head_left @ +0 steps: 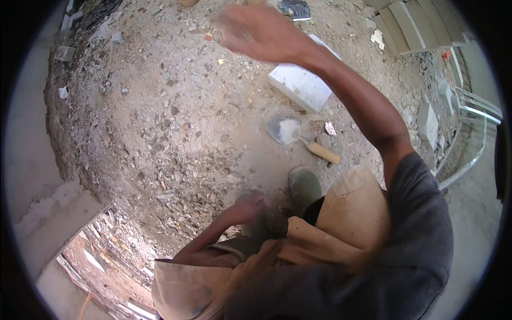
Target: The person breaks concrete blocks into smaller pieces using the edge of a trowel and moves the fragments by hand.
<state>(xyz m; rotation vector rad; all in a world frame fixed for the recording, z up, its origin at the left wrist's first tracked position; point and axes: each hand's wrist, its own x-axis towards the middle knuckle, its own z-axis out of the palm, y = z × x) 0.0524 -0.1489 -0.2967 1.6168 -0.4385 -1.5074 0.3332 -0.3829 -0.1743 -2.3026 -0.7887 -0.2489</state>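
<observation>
My right hand [258, 33] reaches across the top middle, above the ground and beyond a pale block [301, 85]. Its fingers are smeared by motion, and nothing plainly shows in it. Low down beside my boots, my left hand [246, 208] is also blurred, so its fingers cannot be made out. A trowel [321, 152] lies on the dirt between the block and my boots, its wooden handle pointing right and some grey powder on its blade. Neither hand touches it. A rubber boot [305, 186] stands just below the trowel.
Rubble and small stones [176, 176] cover much of the ground. Stacked blocks [410, 26] stand at the upper right, with a pale metal frame [474, 109] below them. A low concrete ledge [64, 224] runs along the left. A dark package [295, 9] lies at the top.
</observation>
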